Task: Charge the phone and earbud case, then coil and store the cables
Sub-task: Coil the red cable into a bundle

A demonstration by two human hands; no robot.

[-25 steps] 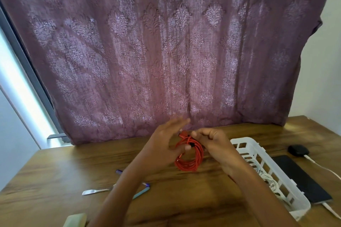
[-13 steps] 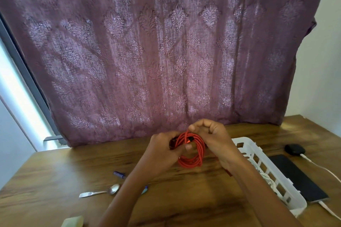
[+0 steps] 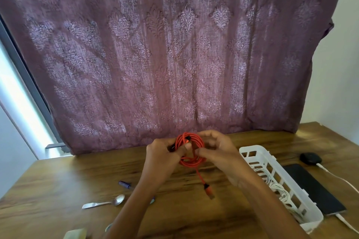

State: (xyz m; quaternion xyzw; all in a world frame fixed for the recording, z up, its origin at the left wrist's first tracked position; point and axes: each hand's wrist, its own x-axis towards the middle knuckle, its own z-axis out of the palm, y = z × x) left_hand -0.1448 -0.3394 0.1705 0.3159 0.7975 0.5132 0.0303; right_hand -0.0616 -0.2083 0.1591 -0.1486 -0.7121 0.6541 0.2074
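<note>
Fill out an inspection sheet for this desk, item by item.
Surface: wooden table, grain showing.
Job's things: red cable coiled, one plug end dangling; basket holds white cables; phone lies flat to the right of the basket; case sits beyond the phone.
Clutter: spoon, purple pen, pale block at the near edge.
Hands: left hand and right hand both grip the red cable above the table.
Cables: case lead and phone lead, both white, run off to the right.
Surroundings: purple curtain, window at left, wall at right.
</note>
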